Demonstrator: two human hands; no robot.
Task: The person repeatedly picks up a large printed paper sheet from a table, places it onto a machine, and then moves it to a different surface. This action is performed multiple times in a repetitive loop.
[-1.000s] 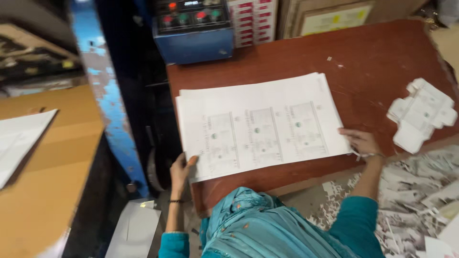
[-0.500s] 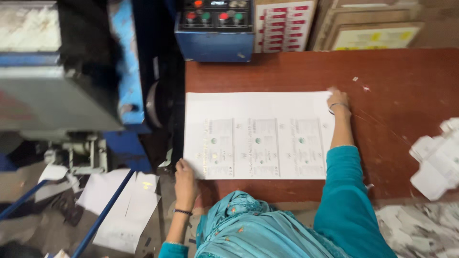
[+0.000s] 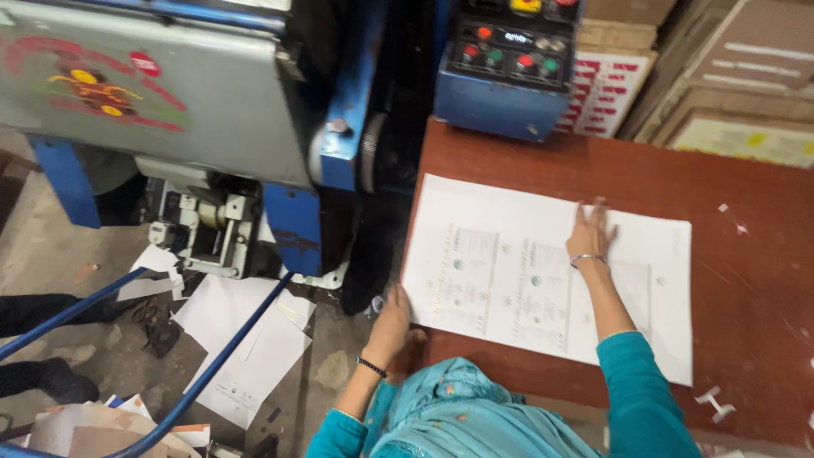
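In the head view I see a stack of white printed sheets [image 3: 509, 271] lying flat on the reddish-brown table [image 3: 746, 280], in the middle right of the frame. Its long axis runs from the upper left toward the lower right, a little tilted against the table edge; the short left edge reaches the table's left border, beside the machine.

My right hand [image 3: 591, 233] lies on top of the sheets, near their upper middle part. The palm is down and the fingers [image 3: 582, 214] are spread and stretched out flat, pointing to the top of the frame; they press on the paper and grasp nothing. A thin bangle sits on the wrist.

My left hand [image 3: 392, 314] is at the lower left corner of the sheets, at the table's edge. It touches the paper's border, the fingers bent over it, but I cannot tell if they really pinch the sheets or only rest against them.

In the upper middle stands a blue control box [image 3: 504, 64] with red and green buttons. The big blue and grey machine [image 3: 170, 93] fills the upper left. Loose sheets [image 3: 246, 339] lie on the floor at lower left.
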